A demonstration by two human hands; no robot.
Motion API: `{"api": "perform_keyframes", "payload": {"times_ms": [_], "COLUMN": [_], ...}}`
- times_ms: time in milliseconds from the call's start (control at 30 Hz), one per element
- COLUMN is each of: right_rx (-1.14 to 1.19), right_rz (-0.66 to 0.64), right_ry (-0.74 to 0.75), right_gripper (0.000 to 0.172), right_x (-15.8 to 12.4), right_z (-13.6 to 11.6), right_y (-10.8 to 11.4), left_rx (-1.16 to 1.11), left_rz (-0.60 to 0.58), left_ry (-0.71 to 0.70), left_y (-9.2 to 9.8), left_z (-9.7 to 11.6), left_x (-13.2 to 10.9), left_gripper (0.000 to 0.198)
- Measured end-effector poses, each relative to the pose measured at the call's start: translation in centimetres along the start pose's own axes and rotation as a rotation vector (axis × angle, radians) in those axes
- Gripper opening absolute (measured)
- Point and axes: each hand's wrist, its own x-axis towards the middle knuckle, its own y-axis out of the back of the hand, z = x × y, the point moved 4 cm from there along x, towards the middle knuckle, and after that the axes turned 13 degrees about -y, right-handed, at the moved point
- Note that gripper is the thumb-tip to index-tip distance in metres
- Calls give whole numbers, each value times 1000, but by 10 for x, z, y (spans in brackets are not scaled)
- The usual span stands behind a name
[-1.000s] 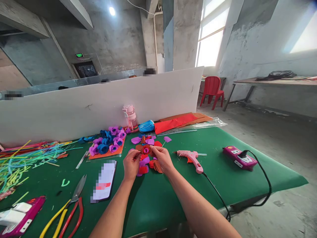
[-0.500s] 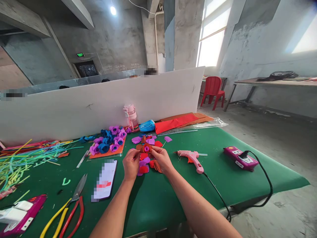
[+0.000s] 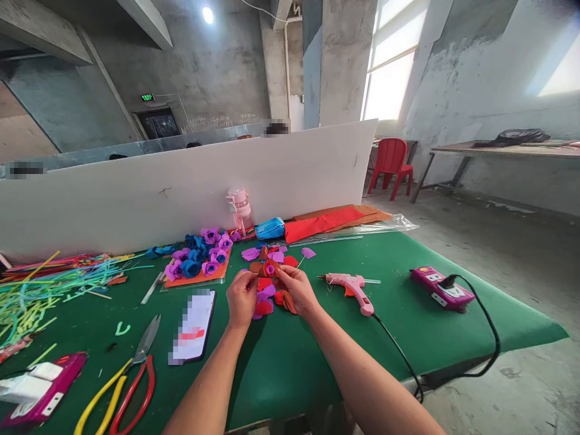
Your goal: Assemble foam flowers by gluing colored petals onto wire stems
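Note:
Between my two hands is a small craft flower [image 3: 270, 270] with brown-orange outer petals and a purple and red centre. My right hand [image 3: 296, 291] pinches its right side. The fingers of my left hand [image 3: 241, 297] are closed at its left edge, on a brown petal; their tips are partly hidden. Beneath and around the hands lie loose purple petals [image 3: 266, 292], red petals and brown petals [image 3: 289, 302]. To the right of my right hand, a pink glue gun [image 3: 351, 284] rests on its side, its cord running off the front edge.
Finished purple and blue flowers [image 3: 193, 266] lie on an orange sheet at left. A phone [image 3: 194, 329], scissors [image 3: 144, 347] and a power strip [image 3: 49, 389] are nearer me. Another power strip [image 3: 441, 290] sits right. Behind stand a pink bottle [image 3: 240, 211] and white partition [image 3: 190, 193].
The view has shifted very slightly. Both hands stay in nearly the same place on the flower, which is turned a little.

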Motion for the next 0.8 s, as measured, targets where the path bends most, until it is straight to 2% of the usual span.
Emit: {"api": "perform_keyframes", "payload": {"times_ms": [267, 567, 800], "right_rx": [-111, 34, 101], "right_rz": [42, -133, -159], "right_ry": [34, -134, -151], "right_gripper": [33, 32, 32], "right_x": [-2, -1, 0], "right_z": [-1, 6, 9], "right_y": [-2, -4, -4], "left_rx": [34, 46, 79], "left_rz": [-33, -36, -26], "left_ry": [-23, -42, -63], "left_y": [1, 0, -1], "left_z": [4, 5, 4], "left_x": [2, 1, 1], "left_gripper": [15, 14, 13]}}
